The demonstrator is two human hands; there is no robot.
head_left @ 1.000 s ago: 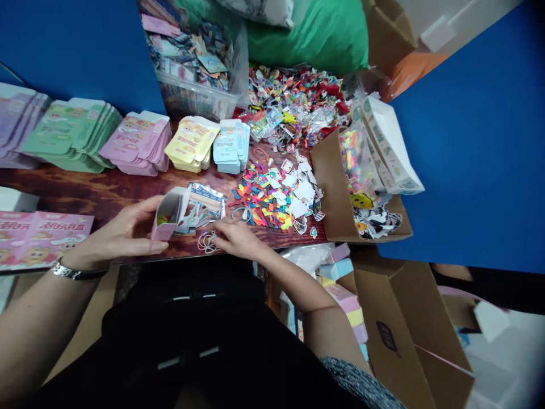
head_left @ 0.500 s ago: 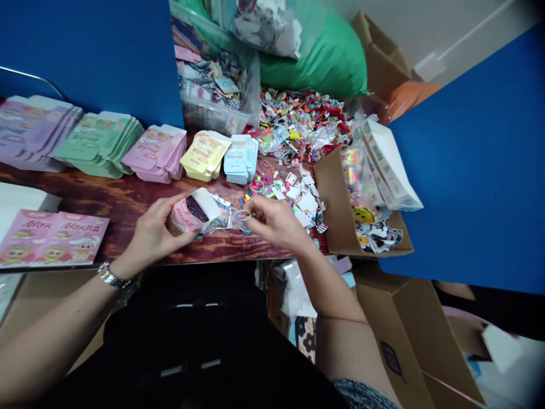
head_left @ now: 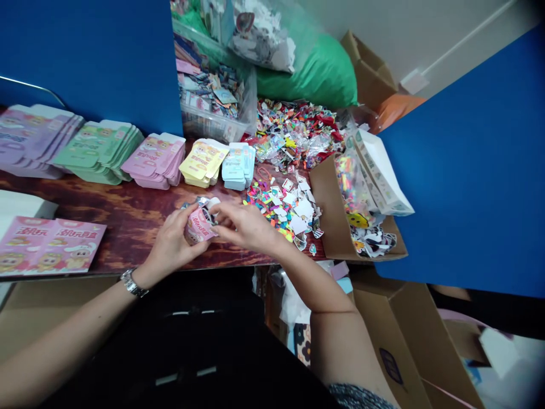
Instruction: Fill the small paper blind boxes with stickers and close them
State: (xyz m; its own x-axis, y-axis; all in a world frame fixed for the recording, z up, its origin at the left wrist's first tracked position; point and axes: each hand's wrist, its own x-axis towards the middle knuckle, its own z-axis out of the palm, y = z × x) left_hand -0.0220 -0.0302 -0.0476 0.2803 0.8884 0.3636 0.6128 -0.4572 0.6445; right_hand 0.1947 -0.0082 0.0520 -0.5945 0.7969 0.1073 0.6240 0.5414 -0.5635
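My left hand [head_left: 176, 236] grips a small pink printed box [head_left: 199, 226] just above the table's front edge, thumb across its near side. The box is tilted, with its mouth towards the upper right. At that mouth my right hand [head_left: 242, 224] has its fingers bent and pinched; whatever lies between them is hidden. Behind the box some small printed pieces [head_left: 198, 201] show in part. To the right of my right hand lies a loose spread of white cards and colourful bits [head_left: 293, 207].
Stacks of flat purple, green [head_left: 100, 149], pink, yellow [head_left: 203, 161] and blue boxes line the back. Two pink printed boxes [head_left: 51, 244] lie at left. A clear bin [head_left: 219, 128], a heap of trinkets [head_left: 298, 128] and a cardboard box [head_left: 334, 210] stand behind and right.
My right hand has moved left from the spread of bits to the box's mouth. The thin clear loops at its fingertips are out of sight. My left hand with the box has shifted slightly right.
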